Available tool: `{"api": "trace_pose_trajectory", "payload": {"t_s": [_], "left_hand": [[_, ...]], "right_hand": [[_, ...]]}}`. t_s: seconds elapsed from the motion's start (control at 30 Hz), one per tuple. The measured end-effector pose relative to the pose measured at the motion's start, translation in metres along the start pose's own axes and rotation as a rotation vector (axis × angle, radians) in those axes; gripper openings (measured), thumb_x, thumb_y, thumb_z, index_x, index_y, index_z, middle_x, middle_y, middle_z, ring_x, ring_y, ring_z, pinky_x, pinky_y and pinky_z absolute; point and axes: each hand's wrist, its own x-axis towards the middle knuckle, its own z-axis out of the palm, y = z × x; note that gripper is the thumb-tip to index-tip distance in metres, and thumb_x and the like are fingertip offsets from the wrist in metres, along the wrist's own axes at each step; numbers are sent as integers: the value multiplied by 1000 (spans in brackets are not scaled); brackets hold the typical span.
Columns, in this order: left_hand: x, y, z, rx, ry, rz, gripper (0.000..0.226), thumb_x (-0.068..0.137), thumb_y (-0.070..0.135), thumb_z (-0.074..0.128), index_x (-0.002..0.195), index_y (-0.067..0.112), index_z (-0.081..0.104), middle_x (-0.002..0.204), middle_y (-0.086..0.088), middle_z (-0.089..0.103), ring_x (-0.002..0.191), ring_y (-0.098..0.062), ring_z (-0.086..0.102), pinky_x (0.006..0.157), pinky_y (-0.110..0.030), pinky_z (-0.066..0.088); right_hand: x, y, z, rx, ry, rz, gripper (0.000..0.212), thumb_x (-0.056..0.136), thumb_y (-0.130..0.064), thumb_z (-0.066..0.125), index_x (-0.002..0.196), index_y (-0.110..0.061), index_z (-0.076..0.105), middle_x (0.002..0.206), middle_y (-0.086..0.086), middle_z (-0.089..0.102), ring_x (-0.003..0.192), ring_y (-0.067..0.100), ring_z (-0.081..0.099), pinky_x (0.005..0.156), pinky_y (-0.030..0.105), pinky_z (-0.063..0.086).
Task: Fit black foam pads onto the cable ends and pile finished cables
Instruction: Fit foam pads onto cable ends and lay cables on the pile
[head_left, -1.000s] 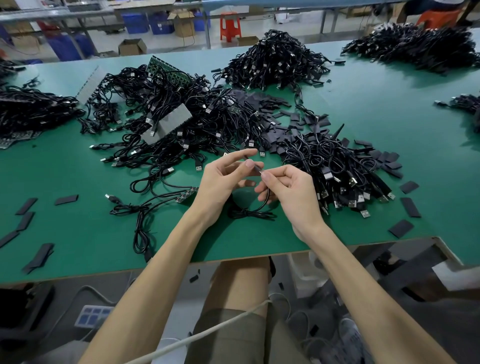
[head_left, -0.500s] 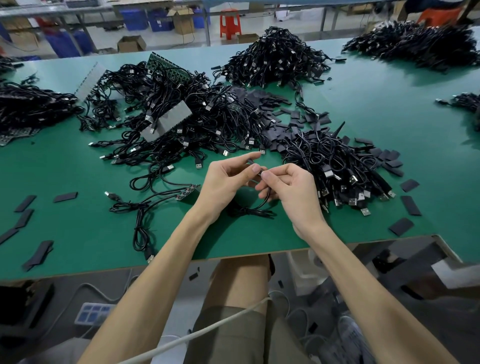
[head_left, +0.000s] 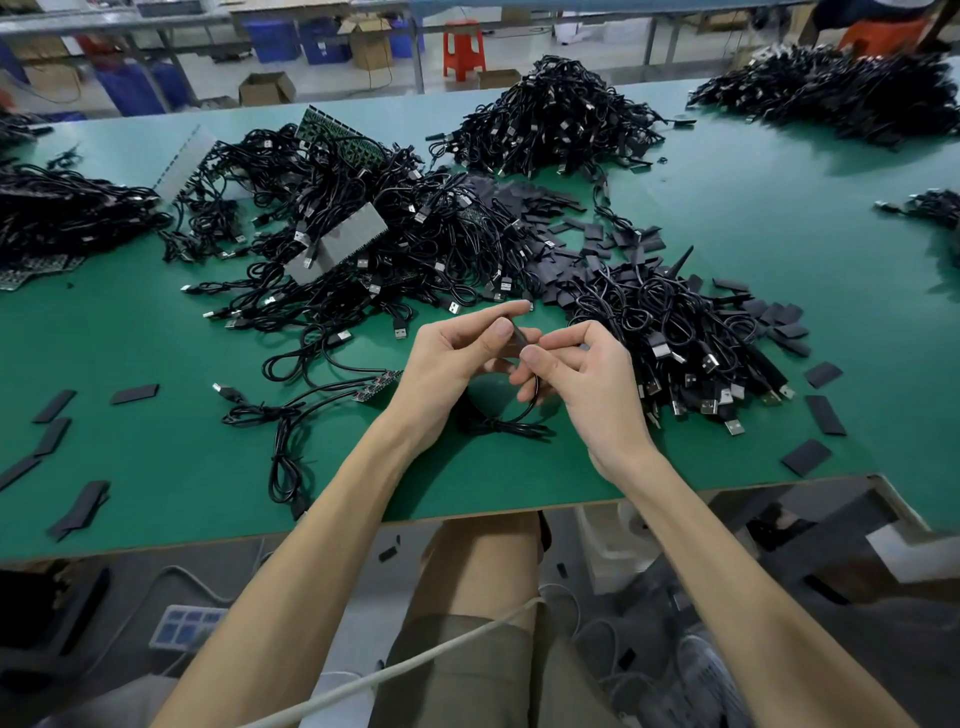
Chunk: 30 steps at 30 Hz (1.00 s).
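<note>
Both hands meet just above the near edge of the flat green table top (head_left: 779, 218), fingertips almost touching. The left hand (head_left: 457, 364) pinches a short dark cable end (head_left: 519, 335) between thumb and forefinger. The right hand (head_left: 589, 387) has its fingers curled in and thumb pressed, gripping the thin black cable (head_left: 527, 410) just below that end. Whether the dark piece is the bare plug or a foam pad already wrapped over it is too small to tell. The end's long axis slants from far-left to near-right across the gap between the two thumbs, so any seating push would probably run along that line, with the left fingers sliding toward the right. The rest of the cable drops from the right hand in a loop and rests on the table directly beneath the hands. Just to the right lies a heap of black cables with silver plugs (head_left: 691, 353), nearer the right hand than the left, so that hand looks better placed for setting a cable down there. Flat black rectangular foam pads (head_left: 823, 375) lie scattered along the right, with more on the far side.
</note>
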Motion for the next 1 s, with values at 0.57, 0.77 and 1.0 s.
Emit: {"api": "trace_pose_trajectory", "payload": {"t_s": [0.57, 0.77, 1.0], "left_hand": [[0, 1, 0, 3, -34, 34, 34, 98, 31, 64, 126, 12, 70, 109, -16, 75, 93, -21, 68, 83, -30, 54], [1, 0, 0, 2, -39, 16, 32, 100, 30, 62, 124, 12, 70, 111, -16, 75, 92, -22, 68, 88, -43, 52], [2, 1, 1, -100, 80, -46, 26, 103, 24, 56, 106, 10, 77, 100, -15, 77, 86, -21, 72, 73, -27, 56]], "right_hand": [[0, 2, 0, 40, -30, -23, 25, 92, -9, 72, 93, -7, 48, 80, 19, 75, 57, 30, 67, 58, 38, 54], [1, 2, 1, 37, -21, -25, 24, 93, -8, 72, 94, -7, 48, 79, 18, 75, 57, 30, 67, 57, 35, 54], [1, 4, 3, -88, -53, -8, 27, 92, -20, 76, 98, -8, 52, 77, 10, 76, 61, 18, 68, 54, 25, 49]]}}
